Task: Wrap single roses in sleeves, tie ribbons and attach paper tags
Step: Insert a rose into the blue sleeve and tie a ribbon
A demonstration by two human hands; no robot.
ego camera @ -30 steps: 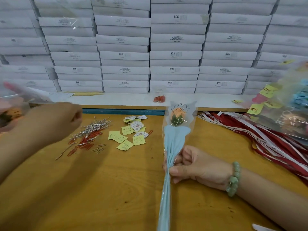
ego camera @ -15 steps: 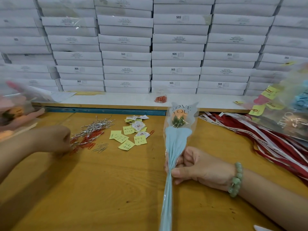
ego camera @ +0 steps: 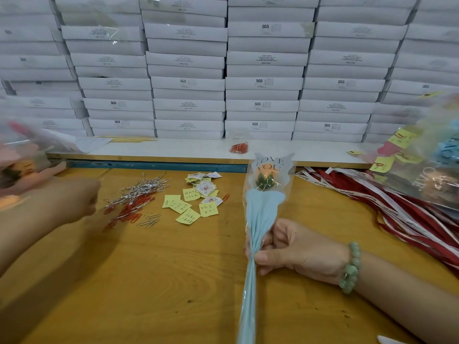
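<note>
The right hand [ego camera: 295, 249] grips the blue sleeve [ego camera: 260, 219] at its gathered neck, thumb across the front and fingers curled round behind, so the wrapped rose [ego camera: 265, 181] is held just above the table [ego camera: 173, 281]. The long axis of the sleeve runs almost straight away from the person: the bloom is at the far end under the printed "LOVE YOU", and the thin tail comes back to the bottom edge of the view, leaning a little to the left. The pinch sits about midway along that axis, and by my reading any fastening has to go there. The left hand [ego camera: 74, 202] is well apart to the left, knuckles up, its fingers curled at the edge of the heap of silver twist ties [ego camera: 141, 188] and red paper clips [ego camera: 134, 207]. Whether it already holds one I cannot tell, since the fingertips are turned away. The yellow paper tags [ego camera: 188, 207] lie between the two hands, nearer the sleeve than the ties are. The red and white ribbons [ego camera: 397, 212] lie to the right, closer to the occupied hand. I judge the wrapping done and the tying not yet begun. The free left hand is the one that must carry a tie rightward across the table to the neck, meeting the sleeve crosswise to its length just beside the right thumb
</note>
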